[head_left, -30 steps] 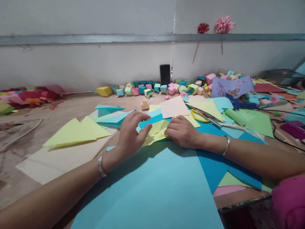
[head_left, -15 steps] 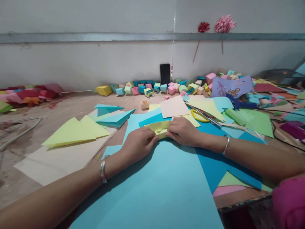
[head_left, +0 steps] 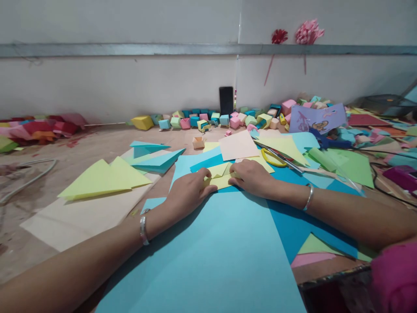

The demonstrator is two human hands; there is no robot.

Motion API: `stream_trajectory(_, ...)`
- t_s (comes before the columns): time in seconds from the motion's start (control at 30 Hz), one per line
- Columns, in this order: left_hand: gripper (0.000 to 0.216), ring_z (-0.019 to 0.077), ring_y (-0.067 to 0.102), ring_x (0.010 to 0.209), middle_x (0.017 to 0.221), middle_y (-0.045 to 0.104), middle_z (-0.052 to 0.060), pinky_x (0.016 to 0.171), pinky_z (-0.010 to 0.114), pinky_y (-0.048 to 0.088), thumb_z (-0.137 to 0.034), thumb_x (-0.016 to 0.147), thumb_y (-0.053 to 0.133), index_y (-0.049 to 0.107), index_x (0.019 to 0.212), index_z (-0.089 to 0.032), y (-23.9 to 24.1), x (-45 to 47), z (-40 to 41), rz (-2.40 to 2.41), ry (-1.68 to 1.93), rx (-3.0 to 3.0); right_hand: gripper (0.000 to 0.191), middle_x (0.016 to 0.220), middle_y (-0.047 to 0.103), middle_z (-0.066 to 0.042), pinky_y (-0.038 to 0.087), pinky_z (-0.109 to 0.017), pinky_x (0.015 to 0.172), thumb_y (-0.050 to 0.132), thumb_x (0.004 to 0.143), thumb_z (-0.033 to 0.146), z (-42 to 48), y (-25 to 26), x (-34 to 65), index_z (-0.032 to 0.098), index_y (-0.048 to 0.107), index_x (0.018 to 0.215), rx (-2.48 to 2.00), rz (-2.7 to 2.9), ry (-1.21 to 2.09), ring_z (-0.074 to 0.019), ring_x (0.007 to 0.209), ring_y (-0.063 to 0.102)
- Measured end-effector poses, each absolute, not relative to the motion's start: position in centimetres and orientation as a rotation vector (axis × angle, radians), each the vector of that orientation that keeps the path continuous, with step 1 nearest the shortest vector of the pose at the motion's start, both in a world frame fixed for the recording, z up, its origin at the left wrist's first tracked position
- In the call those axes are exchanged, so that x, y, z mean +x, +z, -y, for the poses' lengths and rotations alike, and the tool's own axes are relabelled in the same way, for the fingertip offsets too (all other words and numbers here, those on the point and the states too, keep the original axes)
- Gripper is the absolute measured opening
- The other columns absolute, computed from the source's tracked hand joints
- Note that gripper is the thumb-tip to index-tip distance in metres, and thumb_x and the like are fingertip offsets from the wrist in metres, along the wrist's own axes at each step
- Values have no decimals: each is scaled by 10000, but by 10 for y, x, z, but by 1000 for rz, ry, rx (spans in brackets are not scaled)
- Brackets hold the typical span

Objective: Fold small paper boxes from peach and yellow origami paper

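Between my two hands is a small piece of folded yellow paper [head_left: 221, 177], lying over the far end of a large light-blue sheet [head_left: 208, 243]. My left hand [head_left: 189, 189] pinches its left end with thumb and fingers. At the right end, my right hand [head_left: 252, 177] grips it with bent fingers. Flaps on the paper lie folded along its length, and both ends are hidden by fingers. Just beyond it are a pale pink square sheet [head_left: 239, 145] and a small peach paper box [head_left: 198, 142].
Yellow-handled scissors [head_left: 273, 158] lie right of my right hand. Folded yellow sheets [head_left: 97, 180] and blue folded papers [head_left: 159, 158] are on the left. Several paper cubes [head_left: 185, 123] line the wall, with a phone [head_left: 226, 100] upright among them.
The yellow paper, which stood partly open like a trough, now lies flatter with its near side showing. My left thumb and fingers have spread wider around its end.
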State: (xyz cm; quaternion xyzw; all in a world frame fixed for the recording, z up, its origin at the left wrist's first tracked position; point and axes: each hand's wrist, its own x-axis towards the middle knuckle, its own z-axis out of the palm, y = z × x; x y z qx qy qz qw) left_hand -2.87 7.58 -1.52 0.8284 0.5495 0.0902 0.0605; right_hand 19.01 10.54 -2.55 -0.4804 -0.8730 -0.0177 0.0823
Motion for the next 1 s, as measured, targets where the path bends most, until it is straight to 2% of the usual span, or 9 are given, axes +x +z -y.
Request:
stream_trajectory(0.13,325,263,638,784,894,699,81,618,306,382,-431,908,540,532,1115,-180,-15,-27,-76,-1697,210,2525,271,893,667,-109,294,-313,674,608,894,384,-104,-26,190,131,632,989,-1423,2660,-252,-243,866,559)
stream_trajectory(0.27,250,253,587,815,885,646,84,664,323,406,-363,875,602,584,1011,-153,-19,-29,-78,-1648,383,2622,121,971,628,-113,260,-320,677,550,912,216,-101,-28,190,136,624,964,-1283,2629,-433,-236,915,487)
stream_trajectory(0.37,117,239,535,877,922,608,87,737,336,405,-256,878,594,667,906,-170,-21,-30,-80,-1457,542,2817,147,980,612,-116,241,-333,677,498,922,138,-97,-29,189,146,641,891,-1064,2624,-545,-224,892,448)
stream_trajectory(0.5,331,177,505,726,765,580,46,670,307,370,-189,956,434,746,997,-292,-20,-29,-81,-1111,480,2962,228,807,594,-96,208,-348,642,457,927,92,-84,-32,189,131,657,827,-807,2725,-628,-205,789,424)
stream_trajectory(0.8,343,186,535,708,755,606,52,631,312,358,-230,974,427,732,1087,-339,-14,-30,-82,-1049,322,3053,189,752,614,-98,193,-349,610,545,782,21,-61,-24,195,139,671,706,-983,2970,-730,-197,683,462)
stream_trajectory(1.0,328,180,544,712,768,614,53,636,304,372,-190,960,447,724,1099,-295,-15,-30,-81,-1058,296,3064,201,653,587,-113,193,-350,597,574,705,-20,-59,-20,193,139,634,598,-1223,2938,-818,-206,651,480)
